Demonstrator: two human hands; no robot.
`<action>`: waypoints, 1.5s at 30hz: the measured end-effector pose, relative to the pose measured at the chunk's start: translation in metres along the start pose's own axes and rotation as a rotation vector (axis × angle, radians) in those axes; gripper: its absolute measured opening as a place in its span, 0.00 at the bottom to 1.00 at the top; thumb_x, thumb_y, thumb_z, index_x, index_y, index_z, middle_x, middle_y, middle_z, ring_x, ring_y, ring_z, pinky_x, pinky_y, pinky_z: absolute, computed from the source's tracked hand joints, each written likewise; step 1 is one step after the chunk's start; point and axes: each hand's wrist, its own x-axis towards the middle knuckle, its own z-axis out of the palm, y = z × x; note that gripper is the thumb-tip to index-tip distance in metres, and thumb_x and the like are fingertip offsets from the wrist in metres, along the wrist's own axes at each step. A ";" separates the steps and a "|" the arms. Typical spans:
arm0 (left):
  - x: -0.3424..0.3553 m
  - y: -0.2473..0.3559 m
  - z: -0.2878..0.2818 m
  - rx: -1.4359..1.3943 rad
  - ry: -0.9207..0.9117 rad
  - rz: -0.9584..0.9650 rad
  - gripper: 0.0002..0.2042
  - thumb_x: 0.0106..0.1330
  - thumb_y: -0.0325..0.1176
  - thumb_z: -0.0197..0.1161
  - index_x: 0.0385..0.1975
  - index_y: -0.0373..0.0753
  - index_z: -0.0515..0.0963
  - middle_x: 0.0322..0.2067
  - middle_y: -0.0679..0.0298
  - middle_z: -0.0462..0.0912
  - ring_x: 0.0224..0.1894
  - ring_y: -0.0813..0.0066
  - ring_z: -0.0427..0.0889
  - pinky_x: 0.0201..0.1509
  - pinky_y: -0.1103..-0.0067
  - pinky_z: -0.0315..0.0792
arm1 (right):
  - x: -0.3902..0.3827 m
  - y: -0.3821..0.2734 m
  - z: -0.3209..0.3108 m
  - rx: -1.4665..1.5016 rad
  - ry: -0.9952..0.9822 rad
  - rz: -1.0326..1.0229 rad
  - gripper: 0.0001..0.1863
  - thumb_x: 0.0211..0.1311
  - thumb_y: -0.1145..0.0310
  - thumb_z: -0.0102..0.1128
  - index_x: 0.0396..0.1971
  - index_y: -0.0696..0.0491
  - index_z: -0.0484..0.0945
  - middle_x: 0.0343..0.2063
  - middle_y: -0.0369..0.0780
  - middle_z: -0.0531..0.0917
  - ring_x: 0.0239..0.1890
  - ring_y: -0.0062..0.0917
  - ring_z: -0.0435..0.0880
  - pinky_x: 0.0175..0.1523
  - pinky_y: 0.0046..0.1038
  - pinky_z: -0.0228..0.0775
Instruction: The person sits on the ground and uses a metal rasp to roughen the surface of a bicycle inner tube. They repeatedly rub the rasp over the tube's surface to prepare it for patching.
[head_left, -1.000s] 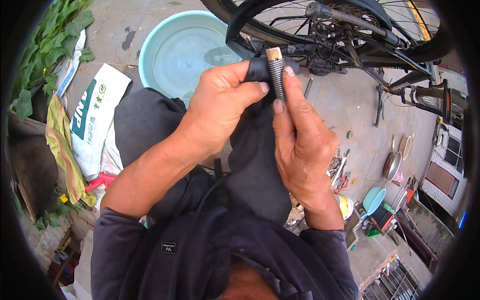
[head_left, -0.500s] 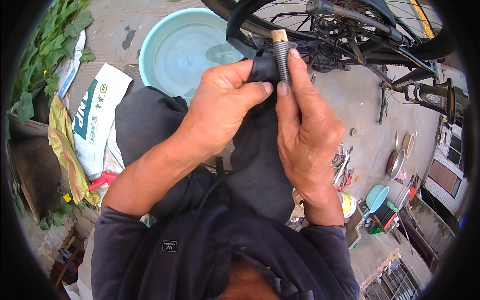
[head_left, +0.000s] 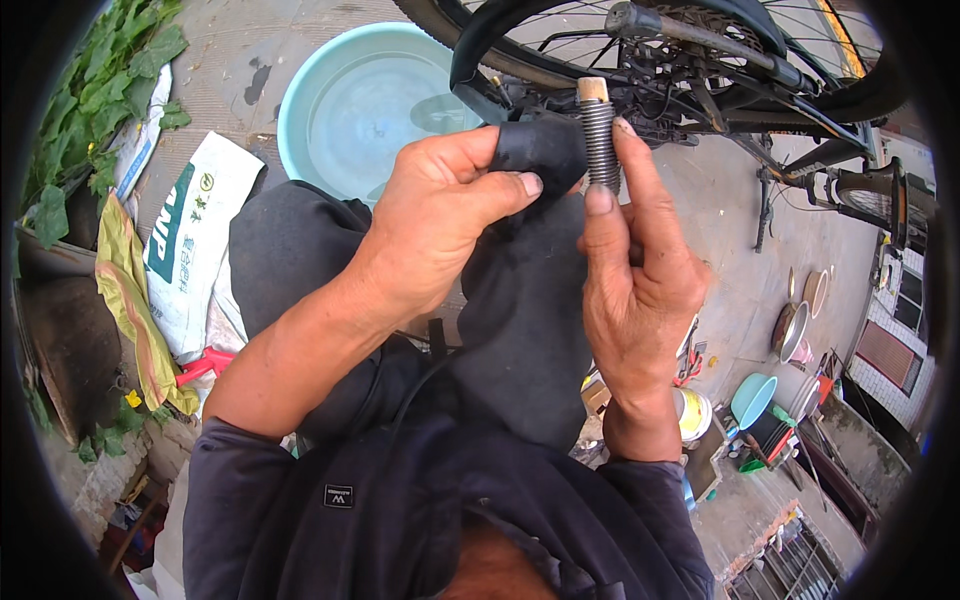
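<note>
My left hand (head_left: 430, 225) pinches a black rubber strip, probably inner tube (head_left: 540, 150), between thumb and fingers, holding it up above my dark-clothed knees. Just right of the rubber, my right hand (head_left: 640, 270) grips an upright ribbed metal cylinder (head_left: 600, 140) with a pale wooden end (head_left: 592, 88) sticking out of its top. My right thumb is at the cylinder's lower end and my index finger runs up along its right side. Behind both hands is a bicycle's rear wheel and gear cluster (head_left: 690, 70); some of the rubber's far side is hidden.
A pale blue basin (head_left: 298, 115) of water stands beyond my left hand. White sacks (head_left: 205, 230), a yellow sack (head_left: 140, 310) and leaves (head_left: 100, 90) lie at left. At right are tools (head_left: 690, 365), a bucket (head_left: 690, 415), a small basin (head_left: 752, 400) and several pans (head_left: 795, 330) on the ground.
My right hand has shifted rightward with the metal cylinder, opening more space from my left thumb and showing more of the rubber. My left hand has moved only slightly.
</note>
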 end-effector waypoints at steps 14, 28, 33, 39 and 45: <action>0.001 -0.001 0.001 -0.118 -0.026 -0.011 0.13 0.68 0.24 0.56 0.49 0.29 0.79 0.41 0.63 0.85 0.42 0.80 0.82 0.51 0.82 0.74 | -0.004 -0.002 -0.009 -0.089 -0.010 -0.051 0.22 0.64 0.81 0.60 0.59 0.55 0.77 0.36 0.41 0.88 0.28 0.15 0.83 0.34 0.21 0.75; 0.003 -0.001 0.000 -0.141 -0.047 -0.006 0.12 0.68 0.24 0.54 0.48 0.29 0.79 0.40 0.64 0.85 0.42 0.81 0.82 0.50 0.82 0.75 | -0.005 0.001 -0.015 -0.075 -0.017 -0.069 0.22 0.63 0.81 0.61 0.58 0.55 0.78 0.39 0.40 0.88 0.26 0.12 0.77 0.33 0.17 0.70; 0.002 -0.002 -0.001 -0.114 -0.037 -0.018 0.14 0.68 0.24 0.56 0.50 0.28 0.79 0.43 0.62 0.85 0.45 0.78 0.82 0.55 0.80 0.73 | -0.005 0.003 -0.007 -0.183 -0.099 -0.173 0.22 0.60 0.82 0.63 0.56 0.56 0.79 0.40 0.43 0.84 0.33 0.24 0.85 0.37 0.24 0.75; 0.004 -0.002 -0.005 -0.145 -0.062 -0.055 0.14 0.67 0.25 0.56 0.50 0.28 0.79 0.44 0.59 0.85 0.47 0.75 0.82 0.58 0.78 0.71 | -0.014 0.002 -0.024 -0.050 -0.077 0.013 0.23 0.61 0.83 0.62 0.57 0.57 0.78 0.43 0.45 0.87 0.33 0.18 0.84 0.38 0.21 0.75; 0.004 -0.002 -0.001 -0.146 0.007 0.046 0.12 0.68 0.25 0.55 0.48 0.28 0.80 0.40 0.63 0.85 0.42 0.80 0.82 0.50 0.82 0.75 | -0.004 0.001 -0.008 -0.119 -0.140 -0.135 0.22 0.61 0.82 0.62 0.57 0.56 0.78 0.43 0.45 0.87 0.34 0.16 0.84 0.40 0.21 0.75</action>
